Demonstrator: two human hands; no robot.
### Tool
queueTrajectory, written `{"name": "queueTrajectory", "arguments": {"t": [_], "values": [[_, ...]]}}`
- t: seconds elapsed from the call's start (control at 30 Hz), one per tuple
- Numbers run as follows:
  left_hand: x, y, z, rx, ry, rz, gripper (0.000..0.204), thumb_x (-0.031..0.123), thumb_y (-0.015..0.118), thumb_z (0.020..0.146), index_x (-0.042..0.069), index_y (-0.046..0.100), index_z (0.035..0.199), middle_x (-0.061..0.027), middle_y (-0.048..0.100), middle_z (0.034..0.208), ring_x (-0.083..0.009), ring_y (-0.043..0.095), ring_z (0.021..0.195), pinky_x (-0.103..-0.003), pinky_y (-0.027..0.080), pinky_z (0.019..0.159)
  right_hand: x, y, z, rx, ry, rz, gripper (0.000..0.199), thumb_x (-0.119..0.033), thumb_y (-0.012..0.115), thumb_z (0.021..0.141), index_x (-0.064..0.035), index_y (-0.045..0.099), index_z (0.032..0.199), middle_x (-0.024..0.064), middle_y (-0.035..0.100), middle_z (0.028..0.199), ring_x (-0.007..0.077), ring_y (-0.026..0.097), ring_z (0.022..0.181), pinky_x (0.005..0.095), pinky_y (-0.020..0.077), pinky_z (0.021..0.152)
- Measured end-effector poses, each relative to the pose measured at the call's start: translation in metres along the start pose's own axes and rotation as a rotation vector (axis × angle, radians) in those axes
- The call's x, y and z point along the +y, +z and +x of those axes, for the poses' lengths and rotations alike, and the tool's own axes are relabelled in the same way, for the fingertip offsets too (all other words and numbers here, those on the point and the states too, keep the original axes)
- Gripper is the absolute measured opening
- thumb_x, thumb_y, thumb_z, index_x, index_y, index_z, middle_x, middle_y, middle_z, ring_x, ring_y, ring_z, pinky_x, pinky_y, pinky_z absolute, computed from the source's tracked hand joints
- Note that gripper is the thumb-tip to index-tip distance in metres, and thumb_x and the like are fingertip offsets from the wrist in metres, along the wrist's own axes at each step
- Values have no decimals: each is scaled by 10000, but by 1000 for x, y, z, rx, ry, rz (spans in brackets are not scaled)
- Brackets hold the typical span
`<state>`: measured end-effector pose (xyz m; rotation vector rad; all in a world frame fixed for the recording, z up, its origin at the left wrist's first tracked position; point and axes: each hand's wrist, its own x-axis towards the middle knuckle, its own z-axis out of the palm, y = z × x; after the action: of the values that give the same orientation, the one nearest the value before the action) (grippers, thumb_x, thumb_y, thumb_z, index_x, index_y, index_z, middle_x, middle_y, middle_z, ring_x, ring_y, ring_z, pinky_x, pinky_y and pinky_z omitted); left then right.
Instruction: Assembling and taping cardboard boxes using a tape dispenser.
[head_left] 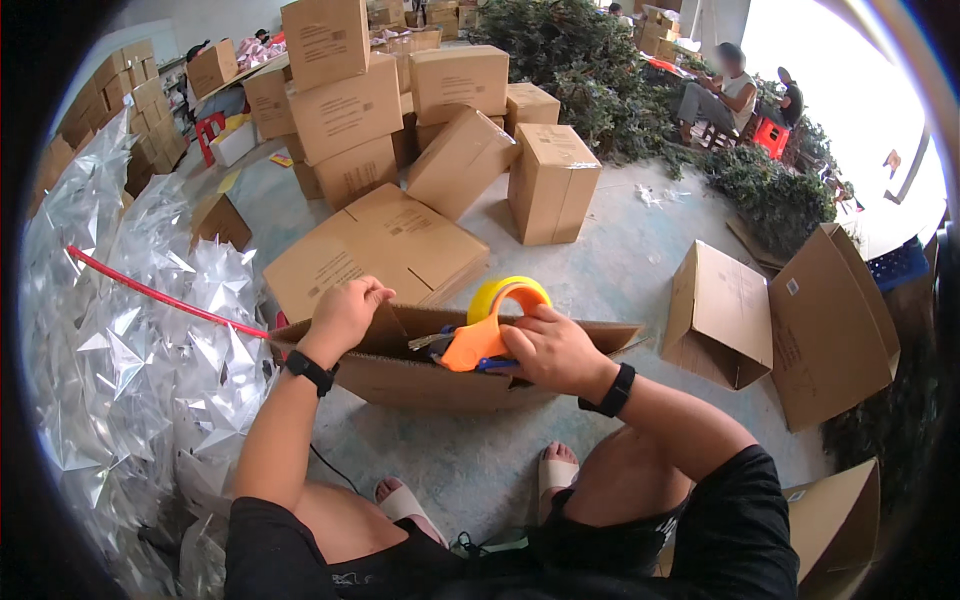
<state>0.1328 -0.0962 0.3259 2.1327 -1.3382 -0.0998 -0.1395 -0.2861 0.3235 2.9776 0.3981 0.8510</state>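
The right hand [552, 350] grips an orange tape dispenser [480, 338] with a yellow roll on the near cardboard box [420, 375]; the left hand [345, 312], fingers curled, presses the box's left flap.

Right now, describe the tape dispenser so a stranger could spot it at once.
Start at the flat cardboard box lying on the floor right in front of the seated person. On its top edge the right hand grips the tape dispenser. It is the only bright orange tool here, carrying a yellow tape roll, among brown cartons.
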Motion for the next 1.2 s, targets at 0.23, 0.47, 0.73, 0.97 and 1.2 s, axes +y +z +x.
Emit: {"name": "queueTrajectory", "arguments": {"t": [0.23,0.47,0.73,0.97,1.2], "values": [[-19,-47,-10,69,-123,107,234,241,675,900,10,690,932,-156,716,856,-287,702,842,-378,514,747,-17,-14,6,-213,23,26,307,-330,678,850,-86,508,926,46,630,766,226,636,785,339,451,820],[-23,-60,-31,-42,-266,322,375,371,619,946,-1,658,965,-226,694,873,-413,664,847,-458,510,746,-21,-25,-1,-332,-44,78,418,-457,673,850,-82,499,914,74,648,765,259,636,752,357,463,795],[-63,-64,-38,30,-358,483,420,345,420,1031,-32,550,1161,-321,655,923,-494,616,935,-557,482,814,-23,-28,-11,-313,-2,353,684,-661,689,755,-33,520,968,151,624,679,372,626,709,434,496,728],[-55,-88,-70,-376,-291,285,609,311,589,919,-41,426,1388,-296,670,955,-423,652,938,-413,516,852,-1,-41,-18,-254,225,285,511,-516,780,760,-40,602,811,155,552,629,354,583,613,424,467,588],[-28,-95,-73,-351,-236,325,397,294,615,895,-68,599,733,-238,595,674,-369,632,661,-445,477,614,5,-40,-21,-215,234,279,460,-467,806,750,-55,602,756,145,552,630,340,574,604,412,464,584]]}}
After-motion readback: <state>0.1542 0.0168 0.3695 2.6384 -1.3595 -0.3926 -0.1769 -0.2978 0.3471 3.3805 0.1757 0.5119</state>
